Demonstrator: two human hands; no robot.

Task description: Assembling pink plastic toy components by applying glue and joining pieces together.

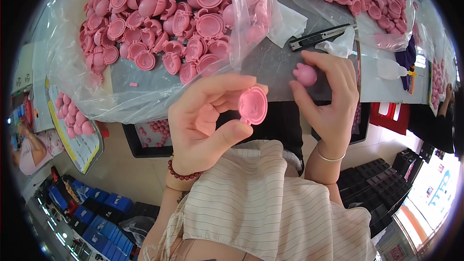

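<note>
Pink cup [253, 105], mid-frame, pinched by left hand [195, 125]; ball [306, 75], right of centre, between thumb and fingers of spread right hand [338, 99]; apparently pick-up step, calling for closing grip.

Grey tabletop [275, 79] above a pale tiled floor [130, 176].
On top, at a slant, a black-and-silver utility knife [319, 37], with one crumpled white sheet [287, 23] just beside and another white sheet [340, 45] near the right end; farther right, a whitish translucent bottle [389, 69] on its side, close to a dark purple cloth [407, 60]. Lower down, blue bins [104, 232] at left, stacked black crates [372, 188] and a red container [390, 118] at right; at far left, a co-worker [41, 151] in pale pink.
</note>
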